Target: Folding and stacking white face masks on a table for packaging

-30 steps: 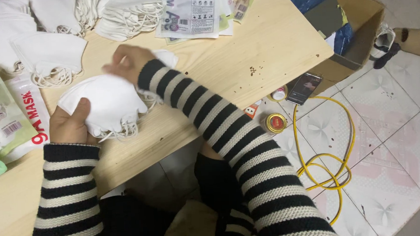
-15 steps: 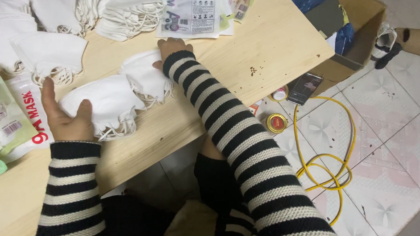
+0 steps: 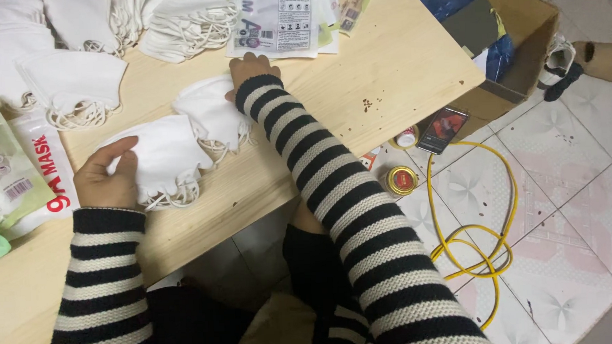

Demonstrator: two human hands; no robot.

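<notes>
**A:** where are the hands at?

**B:** left hand (image 3: 107, 177) sits on a stack of white masks (image 3: 161, 161) near the table's (image 3: 398, 71) front edge, fingers curled over the stack's left end, gripping it. Right hand (image 3: 250, 68) is further back, at the far edge of a second mask pile (image 3: 210, 111) and just short of a clear packet (image 3: 279, 18). Its fingers are mostly tucked behind the hand and cuff, so can't tell if they're open or closed.

**A:** any free room on the table?

**B:** right half is bare wood, out to the angled right edge. The left and back are crowded: more mask piles (image 3: 75, 82) along the back, green and white packs (image 3: 17, 171) on the left. The two near stacks touch each other, ear loops tangled between them.

**A:** stuff you can't see properly?

**B:** back piles and packs are cut off by the frame. Past the table's edge there's a cardboard box (image 3: 520, 32), contents hard to make out. On the tile floor: a phone (image 3: 443, 128), a small tin (image 3: 401, 180), and a yellow cable (image 3: 474, 233) looped loosely.
</notes>
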